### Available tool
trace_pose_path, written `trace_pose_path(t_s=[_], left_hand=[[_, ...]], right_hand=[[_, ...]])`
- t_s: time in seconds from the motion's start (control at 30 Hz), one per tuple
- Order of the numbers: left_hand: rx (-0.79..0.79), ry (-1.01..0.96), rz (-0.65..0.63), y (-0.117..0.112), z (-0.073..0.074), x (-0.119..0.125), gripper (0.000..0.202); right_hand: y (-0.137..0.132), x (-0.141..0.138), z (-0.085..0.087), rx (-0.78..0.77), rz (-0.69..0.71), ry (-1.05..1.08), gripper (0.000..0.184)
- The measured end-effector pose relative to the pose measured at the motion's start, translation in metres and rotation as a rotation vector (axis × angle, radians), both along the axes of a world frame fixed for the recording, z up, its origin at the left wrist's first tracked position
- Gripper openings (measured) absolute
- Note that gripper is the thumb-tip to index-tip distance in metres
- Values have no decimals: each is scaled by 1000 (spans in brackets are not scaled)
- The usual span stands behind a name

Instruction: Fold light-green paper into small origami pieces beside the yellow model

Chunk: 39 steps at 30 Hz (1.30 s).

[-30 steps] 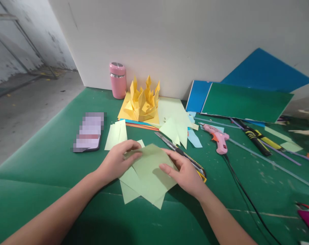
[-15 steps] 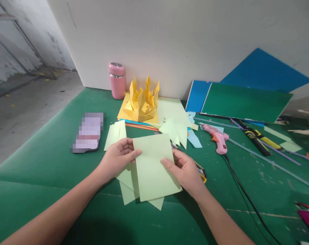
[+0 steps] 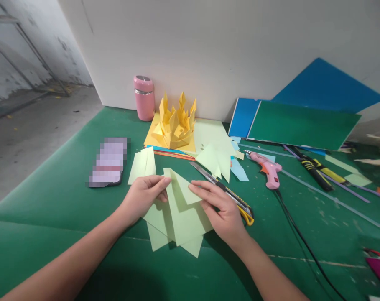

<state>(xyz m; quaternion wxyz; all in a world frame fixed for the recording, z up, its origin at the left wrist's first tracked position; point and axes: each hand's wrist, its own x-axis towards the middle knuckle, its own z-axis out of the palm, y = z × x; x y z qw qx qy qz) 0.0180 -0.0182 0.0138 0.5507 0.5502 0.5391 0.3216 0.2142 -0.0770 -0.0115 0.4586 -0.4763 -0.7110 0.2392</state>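
Folded crown [image 3: 176, 123] at the tabletop's [image 3: 52, 200] back edge, flask [image 3: 144, 98] left of it, glue gun [image 3: 266, 167] toward the right

A single head-worn camera looks forward and down from close above the green table [image 3: 52, 200], angled toward the white wall [image 3: 208, 50] at its far edge. The person's forearms enter from the bottom edge. No second view exists.

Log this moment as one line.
left hand: pinches light green sheet | right hand: folds its corner | beside: utility knife
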Motion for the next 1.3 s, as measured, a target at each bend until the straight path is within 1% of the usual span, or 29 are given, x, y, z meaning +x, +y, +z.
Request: trace_pose_path(t_s=[0.13, 0.27, 0.37, 0.47, 0.53, 0.6, 0.63, 0.7, 0.73, 0.8, 0.87, 0.9, 0.97, 1.03, 1.1, 1.13, 1.2, 1.23, 1.3], left_hand=[[-18, -68, -1, 1, 0, 0, 32], [6, -144, -68, 0, 1, 0, 31], [40, -172, -187, -3, 1, 1, 29], [38, -250, -356, -8, -2, 3, 43], [20, -271, -432, -11, -5, 4, 47], [14, -247, -419, -12, -8, 6, 45], [14, -224, -376, -11, -9, 6, 46], [13, -183, -250, -7, -10, 5, 55], [10, -178, -191, -5, -10, 4, 62], [16, -216, -125, -1, -9, 2, 75], [39, -246, -102, 2, -8, 1, 78], [54, -239, -99, 2, -8, 1, 73], [101, -178, -91, 2, -7, 0, 53], [169, -67, -76, 0, -6, 0, 30], [231, 56, -80, -2, -4, 1, 15], [253, 99, -94, -4, -2, 1, 14], [273, 118, -146, -6, 1, 2, 18], [280, 100, -173, -7, 2, 2, 22], [301, 75, -228, -9, 3, 3, 26]], right_hand=[[-1, -2, 0, 17, 51, -76, 46], [0, -3, 0, -11, 78, -86, 49], [1, -3, -2, -55, 37, -39, 46], [1, -4, -5, -132, -76, 57, 44], [0, -6, -7, -164, -121, 153, 50], [0, -7, -7, -189, -119, 241, 59], [-1, -7, -6, -205, -114, 266, 63], [-1, -6, -4, -223, -120, 273, 67], [-1, -5, -3, -218, -125, 266, 67], [-1, -3, -1, -187, -103, 240, 60], [0, -1, 2, -162, -18, 191, 48], [0, 0, 3, -154, 33, 164, 44], [1, 0, 4, -156, 112, 125, 39], [0, 0, 6, -186, 137, 117, 34], [-1, -2, 7, -235, 124, 124, 25], [-1, -2, 7, -257, 108, 129, 19], [0, -3, 7, -291, 66, 144, 10], [1, -4, 6, -305, 41, 160, 10], [3, -4, 5, -345, -1, 216, 16]])
